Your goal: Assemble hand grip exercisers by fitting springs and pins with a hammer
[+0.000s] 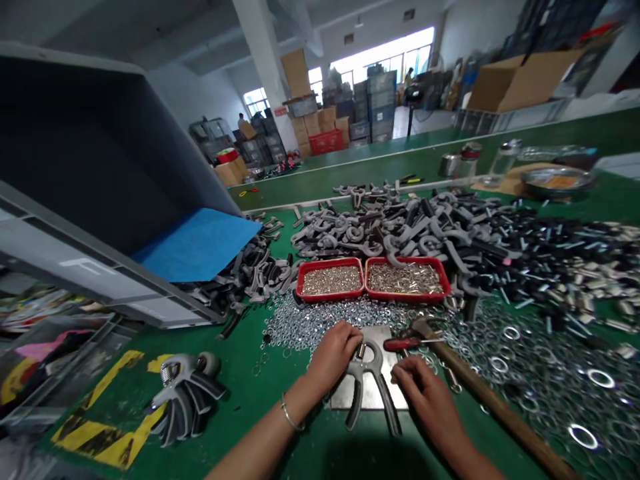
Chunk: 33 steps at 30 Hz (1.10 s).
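Note:
My left hand [334,355] is closed on the top of a grey hand gripper [373,387], at its spring end. The hand gripper lies on a small metal plate [367,398] on the green table. To its right, my right hand [423,390] rests with fingers curled by the hand gripper's right handle; what it pinches, if anything, is hidden. A bracelet sits on my left wrist. A hammer with a wooden handle [493,402] and a red-handled tool [404,344] lie just beyond my right hand.
Two red trays [371,291] of small metal parts stand behind the plate, amid loose washers [545,373]. A heap of grey handles [400,227] lies further back. Finished hand grippers [186,395] are stacked at left. A tipped grey crate [95,193] with a blue sheet fills the left side.

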Motion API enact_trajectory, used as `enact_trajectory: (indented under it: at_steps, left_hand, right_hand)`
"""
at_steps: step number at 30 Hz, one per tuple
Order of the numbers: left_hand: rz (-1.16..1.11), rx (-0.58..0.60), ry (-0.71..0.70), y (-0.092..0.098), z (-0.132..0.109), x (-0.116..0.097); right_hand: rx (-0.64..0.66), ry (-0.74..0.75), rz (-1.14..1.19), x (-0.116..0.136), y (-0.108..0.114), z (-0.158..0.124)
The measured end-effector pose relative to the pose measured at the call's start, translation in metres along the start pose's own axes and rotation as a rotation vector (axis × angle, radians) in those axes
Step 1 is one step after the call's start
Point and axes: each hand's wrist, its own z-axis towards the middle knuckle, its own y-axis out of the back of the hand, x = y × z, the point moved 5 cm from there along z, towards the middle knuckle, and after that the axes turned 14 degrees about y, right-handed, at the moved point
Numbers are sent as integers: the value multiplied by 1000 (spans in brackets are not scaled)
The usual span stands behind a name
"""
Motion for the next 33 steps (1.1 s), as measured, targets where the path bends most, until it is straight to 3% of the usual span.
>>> enact_trajectory:
  at_steps: [10, 20, 24, 28, 33]
  left_hand:
    - [84, -34, -35, -11, 0, 2]
    - [211, -61, -148, -14, -1, 0]
    - [405, -84, -248, -18, -1, -4]
    - [541, -21, -401, -25, 0, -3]
    - [600, 63, -442, -21, 4, -4]
  right_hand:
    - [38, -5, -4, -2, 1, -5]
    - [-70, -39, -31, -1, 5, -4]
    - [-92, -50, -33, -3, 5, -4]
    - [-119, -68, -5, -4, 6, -6]
    - [-136, -55, 27, -3, 10, -2]
